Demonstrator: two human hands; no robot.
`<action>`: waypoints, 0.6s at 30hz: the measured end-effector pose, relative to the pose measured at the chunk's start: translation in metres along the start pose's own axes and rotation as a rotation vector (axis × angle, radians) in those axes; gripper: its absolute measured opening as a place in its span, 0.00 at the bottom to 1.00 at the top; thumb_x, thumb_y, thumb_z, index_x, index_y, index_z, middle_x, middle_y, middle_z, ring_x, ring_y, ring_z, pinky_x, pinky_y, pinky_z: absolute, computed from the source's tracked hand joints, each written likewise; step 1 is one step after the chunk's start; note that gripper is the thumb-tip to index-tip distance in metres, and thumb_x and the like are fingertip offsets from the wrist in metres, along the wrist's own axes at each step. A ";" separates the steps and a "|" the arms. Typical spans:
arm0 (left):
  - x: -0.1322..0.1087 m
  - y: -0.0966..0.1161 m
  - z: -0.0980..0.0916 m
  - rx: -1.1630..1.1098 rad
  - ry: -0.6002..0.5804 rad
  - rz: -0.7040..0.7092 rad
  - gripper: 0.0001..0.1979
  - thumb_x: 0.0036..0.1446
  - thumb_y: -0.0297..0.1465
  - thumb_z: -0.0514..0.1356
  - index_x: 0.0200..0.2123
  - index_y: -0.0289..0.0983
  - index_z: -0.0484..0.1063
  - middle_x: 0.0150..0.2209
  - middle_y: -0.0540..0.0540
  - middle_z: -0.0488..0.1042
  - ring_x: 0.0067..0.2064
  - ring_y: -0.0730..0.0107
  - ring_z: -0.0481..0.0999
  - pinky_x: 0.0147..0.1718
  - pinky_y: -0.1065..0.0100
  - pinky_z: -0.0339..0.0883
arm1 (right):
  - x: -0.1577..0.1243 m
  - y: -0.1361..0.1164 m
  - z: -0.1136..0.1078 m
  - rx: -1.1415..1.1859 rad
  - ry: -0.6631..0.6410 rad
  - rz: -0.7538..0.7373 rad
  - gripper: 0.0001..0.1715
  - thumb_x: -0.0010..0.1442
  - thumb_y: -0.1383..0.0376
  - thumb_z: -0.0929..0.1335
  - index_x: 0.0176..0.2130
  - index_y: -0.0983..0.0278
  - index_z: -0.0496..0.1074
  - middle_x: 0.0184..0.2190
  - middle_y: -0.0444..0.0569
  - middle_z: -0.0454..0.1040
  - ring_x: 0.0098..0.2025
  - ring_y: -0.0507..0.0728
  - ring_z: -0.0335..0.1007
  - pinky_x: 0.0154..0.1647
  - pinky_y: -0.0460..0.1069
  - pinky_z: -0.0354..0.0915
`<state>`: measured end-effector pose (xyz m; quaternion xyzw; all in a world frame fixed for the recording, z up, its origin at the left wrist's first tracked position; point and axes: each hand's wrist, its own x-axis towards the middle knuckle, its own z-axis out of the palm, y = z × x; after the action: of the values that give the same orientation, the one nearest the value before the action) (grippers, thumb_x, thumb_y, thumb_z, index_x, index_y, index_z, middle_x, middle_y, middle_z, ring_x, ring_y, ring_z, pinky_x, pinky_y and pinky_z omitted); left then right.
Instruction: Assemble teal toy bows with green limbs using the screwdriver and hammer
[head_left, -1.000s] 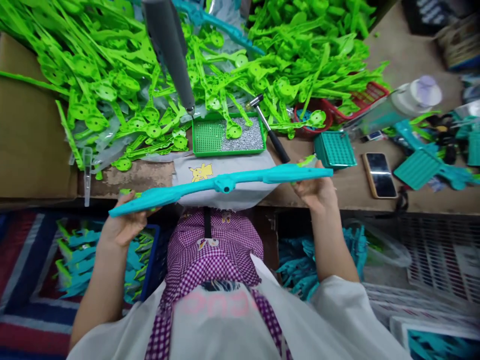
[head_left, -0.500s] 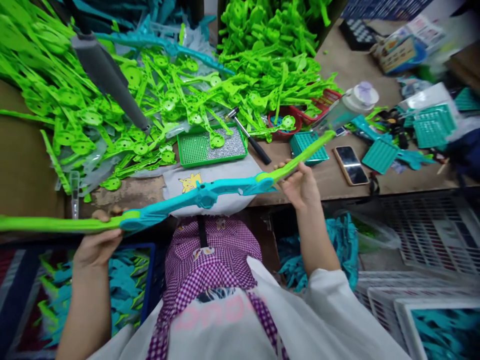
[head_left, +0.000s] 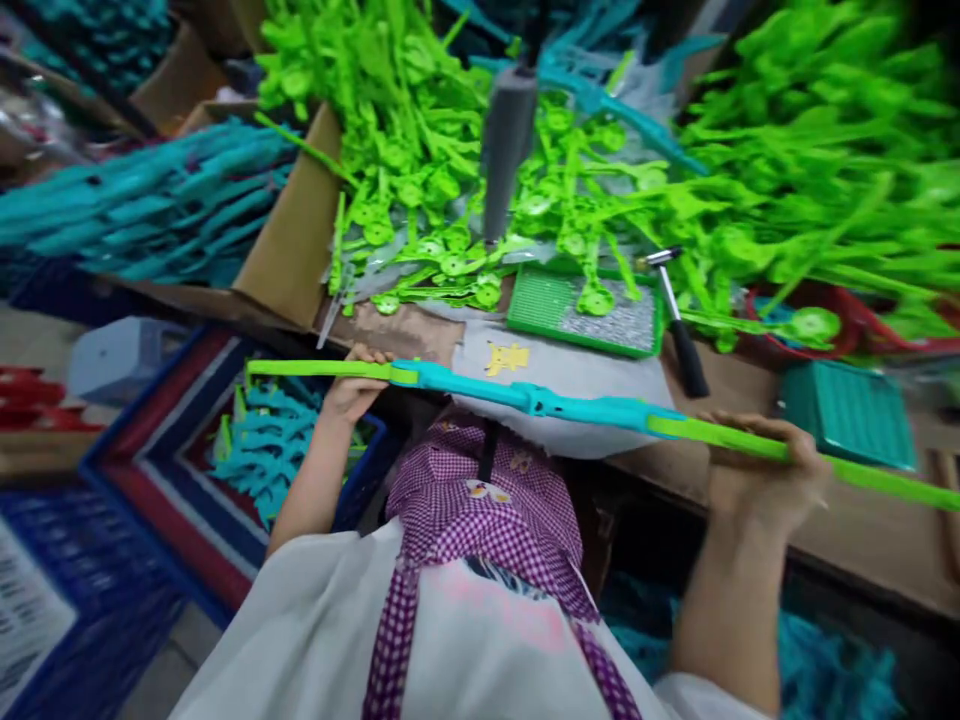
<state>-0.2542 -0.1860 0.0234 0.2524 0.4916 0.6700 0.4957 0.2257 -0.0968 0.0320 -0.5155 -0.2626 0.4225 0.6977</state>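
I hold a long toy bow [head_left: 536,402] level in front of my chest: a teal middle piece with a green limb at each end. My left hand [head_left: 352,390] is closed on the joint where the left green limb meets the teal piece. My right hand [head_left: 757,470] is closed round the right green limb, which runs on past it to the right edge. Behind the bow a cloth with a yellow figure [head_left: 555,375] lies at the bench's front edge.
Heaps of green parts [head_left: 465,150] cover the bench behind a green tray of small screws [head_left: 581,310]. A grey tool [head_left: 506,150] hangs above. A hammer [head_left: 675,320], a red basket [head_left: 847,335] and a teal tray [head_left: 847,412] lie right. A blue crate of teal parts [head_left: 262,440] sits lower left.
The green limbs, folded in a second ago, now stick straight out at both ends. The bow has swung from tilted to nearly level, and my view has turned left.
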 end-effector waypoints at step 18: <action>-0.128 -0.089 -0.046 -0.439 0.722 -0.365 0.20 0.51 0.47 0.69 0.37 0.39 0.72 0.35 0.44 0.78 0.40 0.56 0.81 0.45 0.56 0.75 | -0.260 0.130 0.173 -0.430 -1.061 0.542 0.22 0.54 0.48 0.71 0.35 0.64 0.79 0.37 0.51 0.83 0.42 0.60 0.77 0.52 0.58 0.71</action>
<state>-0.2065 -0.3197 -0.0563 -0.1986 0.5158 0.7051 0.4443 -0.0852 -0.2197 -0.0153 -0.4127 -0.5117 0.7202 0.2216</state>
